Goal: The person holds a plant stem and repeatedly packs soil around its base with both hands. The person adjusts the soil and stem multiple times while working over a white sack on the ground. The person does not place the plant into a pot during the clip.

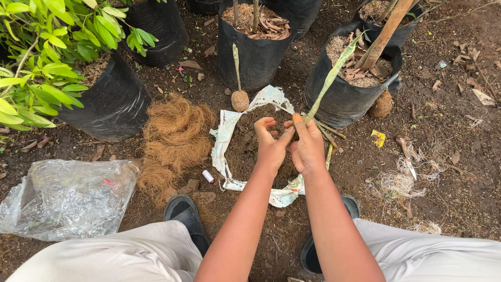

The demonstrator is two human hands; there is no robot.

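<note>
My right hand (308, 146) grips the base of a long variegated green leaf cutting (331, 75) that rises up and to the right. My left hand (270, 143) is cupped against the right one at the cutting's base, fingers curled and touching it. Both hands hover over a torn white sack (225, 137) spread on the ground with a heap of dark soil (249, 149) in it. A second cutting with a round fibre-wrapped ball at its base (240, 99) stands upright just beyond the sack.
A pile of brown coconut fibre (175, 136) lies left of the sack. Black grow bags (347, 91) with plants stand behind, a leafy one at left (112, 102). A crumpled clear plastic bag (65, 198) lies at lower left. My dark sandals (185, 211) flank the sack.
</note>
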